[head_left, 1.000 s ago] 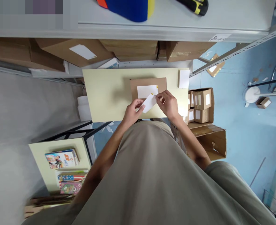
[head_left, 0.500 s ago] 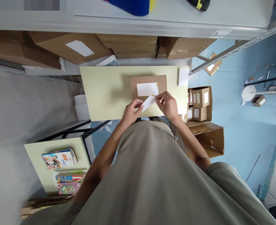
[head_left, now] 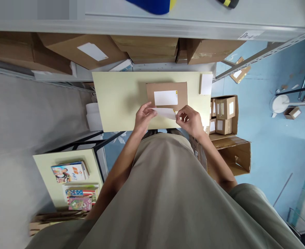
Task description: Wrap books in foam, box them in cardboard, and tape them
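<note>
White paper slip [head_left: 165, 112] hanging between both hands, just over brown box [head_left: 167, 96] on pale table [head_left: 116, 100]. Left hand [head_left: 142, 117] pinching left end, right hand [head_left: 191, 120] pinching right end. Looking thin, light, bendy, easy ripping; holding by edges seeming best.

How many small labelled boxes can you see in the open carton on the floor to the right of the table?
4 show in the open carton: two in the upper row, two below. The left pair is partly cut off by the table; more may be hidden.
</note>
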`<state>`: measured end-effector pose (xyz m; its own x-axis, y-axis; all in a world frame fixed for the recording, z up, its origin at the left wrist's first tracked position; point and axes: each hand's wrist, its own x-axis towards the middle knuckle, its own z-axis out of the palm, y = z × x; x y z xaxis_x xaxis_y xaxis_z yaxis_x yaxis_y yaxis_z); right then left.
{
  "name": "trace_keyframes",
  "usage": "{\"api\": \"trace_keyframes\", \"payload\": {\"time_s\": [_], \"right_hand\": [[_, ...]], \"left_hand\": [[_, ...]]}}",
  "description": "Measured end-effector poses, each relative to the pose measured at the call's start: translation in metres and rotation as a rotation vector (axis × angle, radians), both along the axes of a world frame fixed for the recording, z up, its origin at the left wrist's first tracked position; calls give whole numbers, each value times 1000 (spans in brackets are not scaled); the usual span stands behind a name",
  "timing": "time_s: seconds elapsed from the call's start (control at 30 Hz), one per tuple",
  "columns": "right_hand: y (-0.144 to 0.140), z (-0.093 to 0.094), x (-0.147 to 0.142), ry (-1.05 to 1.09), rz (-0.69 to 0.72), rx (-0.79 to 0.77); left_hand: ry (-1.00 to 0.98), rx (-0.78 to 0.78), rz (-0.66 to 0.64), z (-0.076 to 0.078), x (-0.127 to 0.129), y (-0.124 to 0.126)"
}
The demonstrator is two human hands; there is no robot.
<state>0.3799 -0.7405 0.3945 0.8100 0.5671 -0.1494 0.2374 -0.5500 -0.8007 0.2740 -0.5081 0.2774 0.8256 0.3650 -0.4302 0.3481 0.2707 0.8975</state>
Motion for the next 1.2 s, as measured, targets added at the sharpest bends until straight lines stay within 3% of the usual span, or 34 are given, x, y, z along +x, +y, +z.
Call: {"api": "trace_keyframes", "payload": {"time_s": [0.13,0.27,0.37,0.57,0.73,0.97,1.2], "right_hand": [[-4,1,7,34,-60,47],[-5,-8,12,92,-131,49],[-4,-31,23,170,-198,28],[3,-96,62,218,-247,-19],[14,-128,81,203,-269,-108],[24,-145,83,191,-297,-196],[28,-145,80,168,-301,-251]], "left_hand": [[25,-24,5,5,4,0],[29,97,-7,0,9,3],[22,174,8,-9,17,10],[11,267,27,-32,46,22],[2,279,53,-49,64,21],[43,294,89,-64,74,23],[8,311,51,-63,77,29]]}}
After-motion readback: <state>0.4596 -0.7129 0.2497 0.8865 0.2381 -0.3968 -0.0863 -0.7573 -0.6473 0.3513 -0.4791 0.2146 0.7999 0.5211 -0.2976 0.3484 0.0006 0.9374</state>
